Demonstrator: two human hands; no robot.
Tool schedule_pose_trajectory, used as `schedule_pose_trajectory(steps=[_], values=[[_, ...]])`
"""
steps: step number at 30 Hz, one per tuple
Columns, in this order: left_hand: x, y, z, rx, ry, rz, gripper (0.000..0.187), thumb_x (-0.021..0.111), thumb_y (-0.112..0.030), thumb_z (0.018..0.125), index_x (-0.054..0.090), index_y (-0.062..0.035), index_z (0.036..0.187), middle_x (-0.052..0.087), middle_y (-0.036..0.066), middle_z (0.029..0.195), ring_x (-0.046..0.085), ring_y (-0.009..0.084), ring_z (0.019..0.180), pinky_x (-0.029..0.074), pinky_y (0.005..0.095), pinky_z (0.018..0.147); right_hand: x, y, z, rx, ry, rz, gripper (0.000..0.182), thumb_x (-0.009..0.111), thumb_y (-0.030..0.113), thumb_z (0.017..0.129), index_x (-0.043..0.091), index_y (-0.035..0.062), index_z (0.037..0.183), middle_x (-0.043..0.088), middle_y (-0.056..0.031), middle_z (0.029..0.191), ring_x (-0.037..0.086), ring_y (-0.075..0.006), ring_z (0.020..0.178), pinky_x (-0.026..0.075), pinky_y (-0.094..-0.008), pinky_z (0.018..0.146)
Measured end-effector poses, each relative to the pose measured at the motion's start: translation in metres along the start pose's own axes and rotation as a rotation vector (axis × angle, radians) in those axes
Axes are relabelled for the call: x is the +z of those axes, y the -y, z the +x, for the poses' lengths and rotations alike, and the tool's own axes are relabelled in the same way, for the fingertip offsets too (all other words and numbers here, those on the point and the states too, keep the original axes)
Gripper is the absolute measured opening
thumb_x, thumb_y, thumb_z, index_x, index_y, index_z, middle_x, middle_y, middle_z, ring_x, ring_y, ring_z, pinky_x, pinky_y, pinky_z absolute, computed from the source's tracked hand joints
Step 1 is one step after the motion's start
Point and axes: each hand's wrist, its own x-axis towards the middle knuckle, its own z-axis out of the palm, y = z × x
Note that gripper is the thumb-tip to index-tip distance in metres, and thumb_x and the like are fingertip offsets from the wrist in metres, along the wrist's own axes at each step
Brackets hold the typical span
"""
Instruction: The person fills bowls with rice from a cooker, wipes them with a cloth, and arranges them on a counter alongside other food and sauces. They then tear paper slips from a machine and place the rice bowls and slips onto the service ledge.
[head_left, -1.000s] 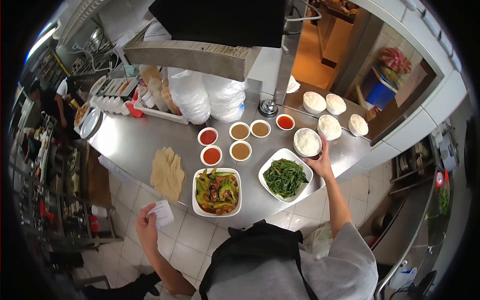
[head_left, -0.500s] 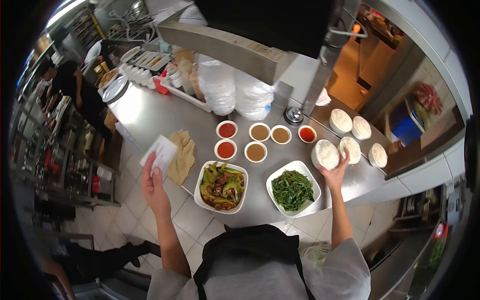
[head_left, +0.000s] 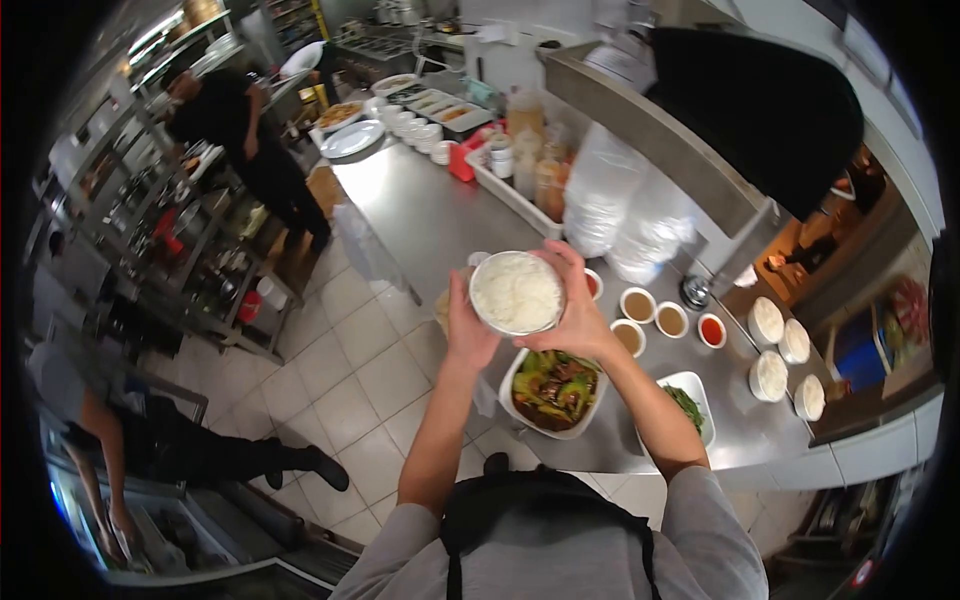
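The steel counter (head_left: 420, 210) runs from the far left corner down to the near right, and everything else sits against it. At its far end a person in dark clothes (head_left: 245, 120) stands beside a round plate (head_left: 352, 138) and a row of small white cups (head_left: 415, 128). Near the counter's middle, tied plastic bags (head_left: 625, 210) lean under the overhead shelf. On its near edge lies a square dish of peppers and meat (head_left: 555, 390), with a dish of greens (head_left: 690, 405) just to the right, partly hidden by the forearm. Four rice bowls (head_left: 780, 360) stand at the counter's right end, and small sauce bowls (head_left: 660, 315), brown and red, sit between them and the dishes. Held above the counter's near edge is a bowl of white rice (head_left: 516, 292): the right hand (head_left: 575, 310) wraps its fingers over the far rim, and the left hand (head_left: 468, 325) cups the near side, fingers probably curled beneath, though they are hidden
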Motion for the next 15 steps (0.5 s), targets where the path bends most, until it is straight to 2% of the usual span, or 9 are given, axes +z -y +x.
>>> schedule_pose_trajectory(steps=[2,3,5,7,8,10,11,15], values=[[-0.006,-0.021,-0.005,0.019,0.048,-0.171,0.063,0.03,-0.054,0.088,0.037,-0.0054,0.127,0.045,0.01,0.126,0.05,0.024,0.111,0.04,0.0389,0.094,0.03,-0.006,0.02,0.009,0.11,0.083,0.114,0.084,0.016,0.046,0.011,0.01,0.133,0.034,-0.0192,0.127,0.036,-0.0284,0.12,0.028,-0.0383,0.101],[-0.009,-0.032,-0.008,0.065,-0.002,-0.164,0.057,0.031,-0.051,0.089,0.049,-0.0042,0.115,0.053,0.01,0.116,0.05,0.0263,0.109,0.04,0.04,0.093,0.043,-0.008,0.029,0.014,0.131,0.106,0.114,0.085,0.017,0.046,0.012,0.0097,0.133,0.035,-0.0182,0.127,0.035,-0.0282,0.12,0.028,-0.0378,0.101],[-0.021,-0.046,-0.009,0.112,-0.007,-0.19,0.057,0.031,-0.051,0.089,0.048,-0.0037,0.116,0.052,0.011,0.117,0.05,0.0267,0.109,0.04,0.0401,0.093,0.062,-0.004,0.042,0.013,0.161,0.134,0.115,0.085,0.018,0.045,0.013,0.0093,0.134,0.035,-0.0173,0.127,0.035,-0.0279,0.121,0.027,-0.0373,0.102],[-0.034,-0.056,-0.009,0.151,-0.012,-0.217,0.057,0.031,-0.05,0.089,0.046,-0.0031,0.118,0.051,0.012,0.118,0.051,0.0271,0.108,0.04,0.0402,0.093,0.077,0.0,0.047,-0.104,0.057,-0.013,0.089,0.083,0.017,0.052,0.035,0.0044,0.126,0.041,-0.0143,0.122,0.042,-0.0244,0.114,0.034,-0.0346,0.096],[-0.039,-0.059,-0.006,0.208,-0.014,-0.222,0.056,0.032,-0.049,0.089,0.047,-0.0029,0.117,0.052,0.012,0.118,0.051,0.0271,0.108,0.04,0.0404,0.093,0.083,0.0,0.046,-0.109,0.066,-0.01,0.089,0.083,0.017,0.052,0.035,0.0044,0.126,0.041,-0.0143,0.122,0.042,-0.0244,0.114,0.034,-0.0346,0.096],[-0.045,-0.065,-0.003,0.273,-0.019,-0.236,0.055,0.032,-0.048,0.089,0.047,-0.0027,0.117,0.052,0.012,0.117,0.05,0.0271,0.108,0.04,0.0405,0.093,0.092,0.0,0.037,-0.15,-0.174,-0.206,0.047,0.076,0.013,0.063,0.056,-0.0006,0.104,0.05,-0.0122,0.111,0.054,-0.0189,0.095,0.045,-0.0298,0.083],[-0.047,-0.068,-0.001,0.321,-0.062,-0.233,0.054,0.033,-0.047,0.089,0.047,-0.0026,0.117,0.052,0.012,0.117,0.05,0.0268,0.108,0.04,0.0404,0.093,0.102,0.0,0.036,-0.085,-0.247,-0.128,0.02,0.069,0.007,0.07,0.061,-0.0021,0.086,0.057,-0.0104,0.096,0.059,-0.0181,0.081,0.049,-0.0287,0.07],[-0.057,-0.072,0.005,0.438,-0.159,-0.217,0.052,0.034,-0.046,0.089,0.047,-0.003,0.116,0.053,0.011,0.116,0.05,0.026,0.108,0.04,0.0398,0.093,0.119,-0.003,0.034,-0.076,-0.293,-0.029,0.015,0.066,0.003,0.073,0.061,-0.0035,0.085,0.058,-0.01,0.09,0.06,-0.0154,0.071,0.05,-0.0246,0.065]])
